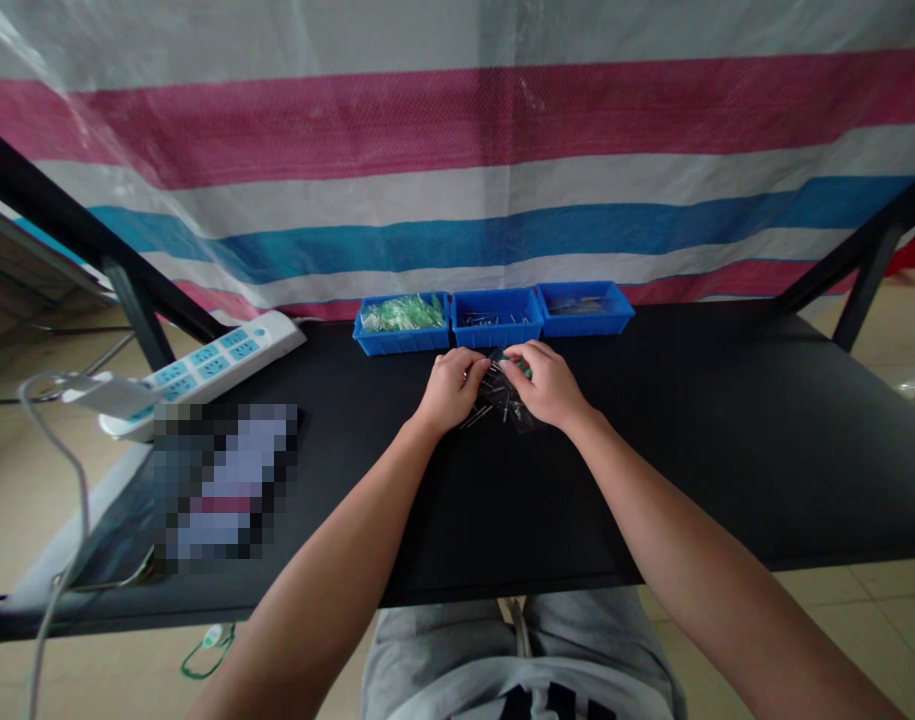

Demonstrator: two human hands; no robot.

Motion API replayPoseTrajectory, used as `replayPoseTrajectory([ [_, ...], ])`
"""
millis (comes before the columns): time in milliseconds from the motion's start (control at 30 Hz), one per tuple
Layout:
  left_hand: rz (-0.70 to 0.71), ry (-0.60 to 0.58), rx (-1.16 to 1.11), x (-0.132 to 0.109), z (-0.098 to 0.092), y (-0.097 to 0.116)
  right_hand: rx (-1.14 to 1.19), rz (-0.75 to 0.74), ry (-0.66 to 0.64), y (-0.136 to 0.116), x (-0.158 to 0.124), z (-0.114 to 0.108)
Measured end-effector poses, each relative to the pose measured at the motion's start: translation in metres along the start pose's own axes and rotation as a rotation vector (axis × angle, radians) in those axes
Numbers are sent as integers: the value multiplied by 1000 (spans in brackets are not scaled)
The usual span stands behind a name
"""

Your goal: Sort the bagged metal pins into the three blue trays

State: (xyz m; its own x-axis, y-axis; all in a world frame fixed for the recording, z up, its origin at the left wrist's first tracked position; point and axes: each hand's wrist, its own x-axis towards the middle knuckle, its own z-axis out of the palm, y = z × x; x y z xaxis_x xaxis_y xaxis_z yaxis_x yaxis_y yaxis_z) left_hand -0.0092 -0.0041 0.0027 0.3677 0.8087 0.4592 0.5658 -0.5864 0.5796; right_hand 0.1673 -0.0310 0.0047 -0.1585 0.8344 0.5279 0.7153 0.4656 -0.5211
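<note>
Both my hands meet over a small clear plastic bag [511, 412] of thin metal-legged parts on the black table [727, 440]. My left hand [449, 388] has its fingers curled, pinching at the loose metal pins [476, 415] by the bag. My right hand [548, 383] is closed in a pinch on a small green part [527, 370] at the bag's top. Just behind my hands stand three blue bins in a row: the left bin [402, 323] holds green parts, the middle bin [496, 318] a few metal pins, the right bin [584, 307] little I can make out.
A white power strip [217, 365] lies at the left rear with a white plug and grey cable [59, 450]. A blurred-out flat object [224, 480] lies left of my arms. A striped tarp [457, 150] hangs behind the table. Black frame struts [862, 260] rise at both sides.
</note>
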Motion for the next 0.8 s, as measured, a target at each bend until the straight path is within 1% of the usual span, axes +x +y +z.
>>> replayPoseTrajectory([
  [200, 12, 1, -41, -1, 0, -1, -27, 28, -98, 3, 2, 0],
  [367, -50, 50, -163, -2, 3, -5, 36, 20, -62, 0, 1, -3],
  [500, -90, 33, -193, -3, 5, -6, 79, 3, -33, -1, 1, -4],
  [633, -70, 16, -285, -4, 2, 0, 92, 7, -26, 0, 1, -3],
  [800, -47, 45, -399, -5, -3, 8, 104, -5, -25, -1, 1, -3],
])
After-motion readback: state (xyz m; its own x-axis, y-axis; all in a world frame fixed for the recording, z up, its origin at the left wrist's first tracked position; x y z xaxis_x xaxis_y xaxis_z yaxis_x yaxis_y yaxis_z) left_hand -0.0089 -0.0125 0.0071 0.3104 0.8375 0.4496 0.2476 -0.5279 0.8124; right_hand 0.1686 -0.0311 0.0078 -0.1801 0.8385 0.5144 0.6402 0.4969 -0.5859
